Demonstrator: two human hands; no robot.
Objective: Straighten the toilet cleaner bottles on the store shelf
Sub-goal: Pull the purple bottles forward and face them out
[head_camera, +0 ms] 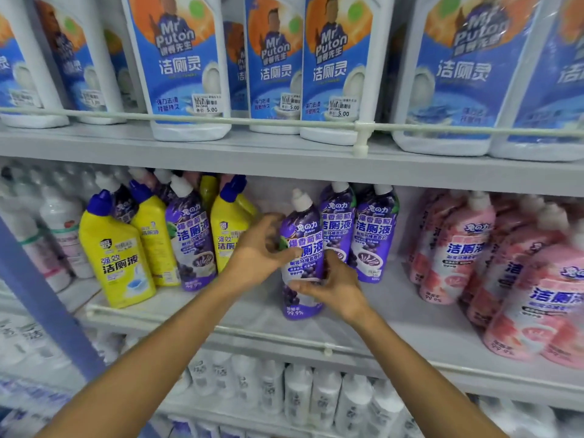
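Left hand [259,248] curls round the left flank of one purple bottle [305,229]; right hand [331,289] grips its lower front, thumb laid across the label. On the middle shelf [410,311], pink bottles [458,248] crowd the right end, some cut off by the frame, and yellow bottles [117,254] lean at the left. The held bottle sits near the front edge, about midway along, its long axis close to vertical, label facing outward, white cap [300,199] up and tipped slightly left. Both hands hide its middle; fingers behind it are unseen.
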